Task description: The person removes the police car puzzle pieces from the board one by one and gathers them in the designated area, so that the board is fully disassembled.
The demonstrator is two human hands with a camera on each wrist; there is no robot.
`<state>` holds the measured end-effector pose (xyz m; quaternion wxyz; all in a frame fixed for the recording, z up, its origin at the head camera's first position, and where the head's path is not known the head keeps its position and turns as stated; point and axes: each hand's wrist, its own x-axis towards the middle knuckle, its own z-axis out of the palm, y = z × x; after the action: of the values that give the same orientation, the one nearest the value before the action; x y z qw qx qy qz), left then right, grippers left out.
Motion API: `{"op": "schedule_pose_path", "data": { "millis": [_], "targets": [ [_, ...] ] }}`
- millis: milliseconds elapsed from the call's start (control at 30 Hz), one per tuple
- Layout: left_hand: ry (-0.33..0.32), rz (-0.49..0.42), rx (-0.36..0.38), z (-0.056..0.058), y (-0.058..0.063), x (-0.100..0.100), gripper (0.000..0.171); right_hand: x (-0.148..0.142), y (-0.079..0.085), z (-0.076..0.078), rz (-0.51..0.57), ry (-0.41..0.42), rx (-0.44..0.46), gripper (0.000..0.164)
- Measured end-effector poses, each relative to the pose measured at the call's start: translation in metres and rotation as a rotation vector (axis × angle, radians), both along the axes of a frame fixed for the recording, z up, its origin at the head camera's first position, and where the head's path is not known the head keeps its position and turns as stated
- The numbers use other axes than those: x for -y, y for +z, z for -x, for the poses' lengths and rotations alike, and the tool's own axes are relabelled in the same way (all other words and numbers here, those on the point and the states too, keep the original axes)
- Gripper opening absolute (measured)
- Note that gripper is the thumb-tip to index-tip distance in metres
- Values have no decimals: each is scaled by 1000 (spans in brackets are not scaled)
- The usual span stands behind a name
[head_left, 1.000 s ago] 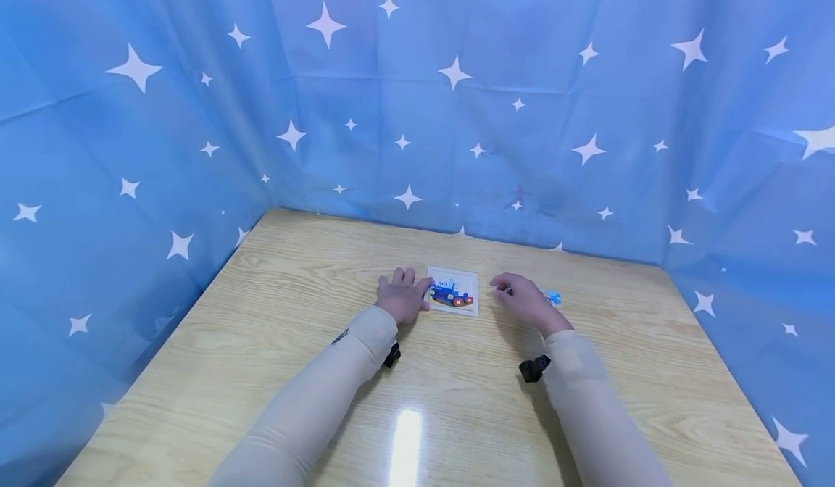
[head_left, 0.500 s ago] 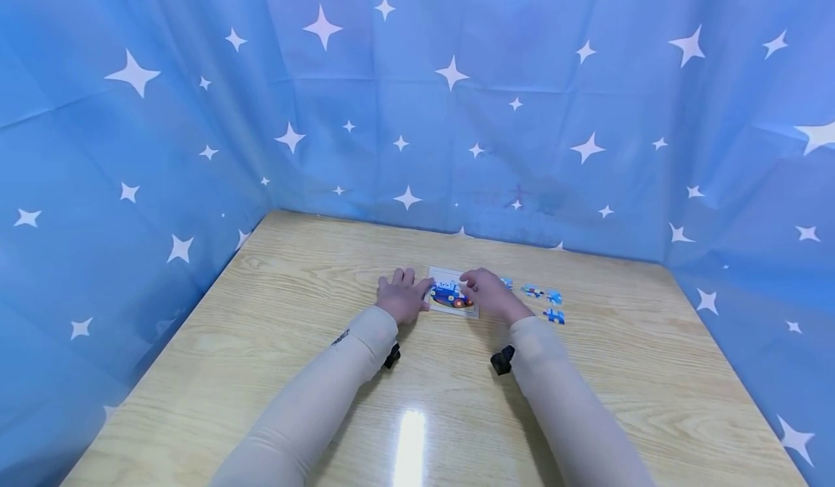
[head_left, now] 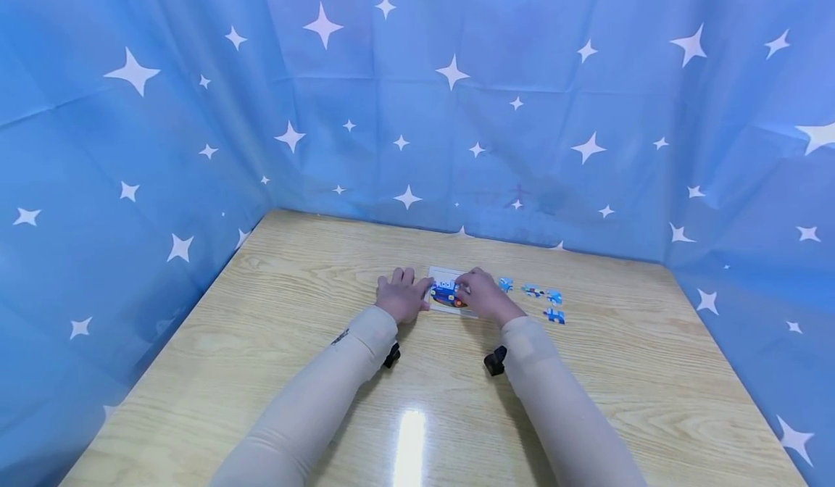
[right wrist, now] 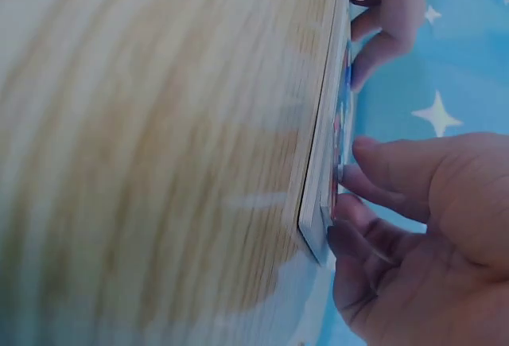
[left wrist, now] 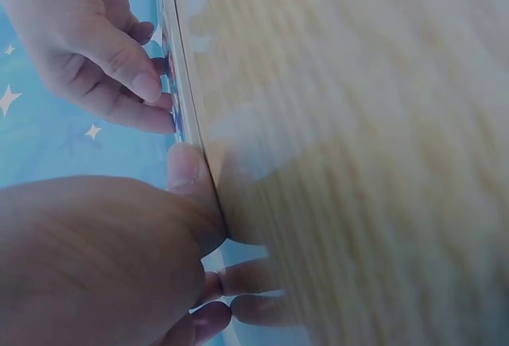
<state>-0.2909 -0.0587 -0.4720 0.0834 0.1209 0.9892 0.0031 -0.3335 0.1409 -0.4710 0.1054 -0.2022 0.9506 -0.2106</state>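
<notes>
A flat jigsaw board (head_left: 446,309) with a pale border and a blue vehicle picture lies on the table. My left hand (head_left: 400,297) rests at its left end, fingers spread, with the thumb (left wrist: 187,167) against the board's near edge. Over the right part of the picture is my right hand (head_left: 481,295), its fingers bent and thumb (right wrist: 378,153) a little apart from them. Its fingertips are right at the picture surface; I cannot tell whether a piece is between them. The hand hides the right end of the board in the head view.
Right of the board lie several loose puzzle pieces, among them a light blue piece (head_left: 505,284) and a blue piece (head_left: 555,316). The wooden table (head_left: 313,277) meets a blue star-printed curtain (head_left: 365,153) at the back and sides.
My right hand has moved left from beside the loose pieces onto the board's right part, uncovering those pieces. My left hand has stayed in place.
</notes>
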Motion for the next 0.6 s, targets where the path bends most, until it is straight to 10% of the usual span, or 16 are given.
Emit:
{"op": "schedule_pose_path", "data": {
  "millis": [600],
  "targets": [
    [9, -6, 17, 0, 2, 0, 60, 6, 1, 0, 62, -55, 10, 26]
  ]
}}
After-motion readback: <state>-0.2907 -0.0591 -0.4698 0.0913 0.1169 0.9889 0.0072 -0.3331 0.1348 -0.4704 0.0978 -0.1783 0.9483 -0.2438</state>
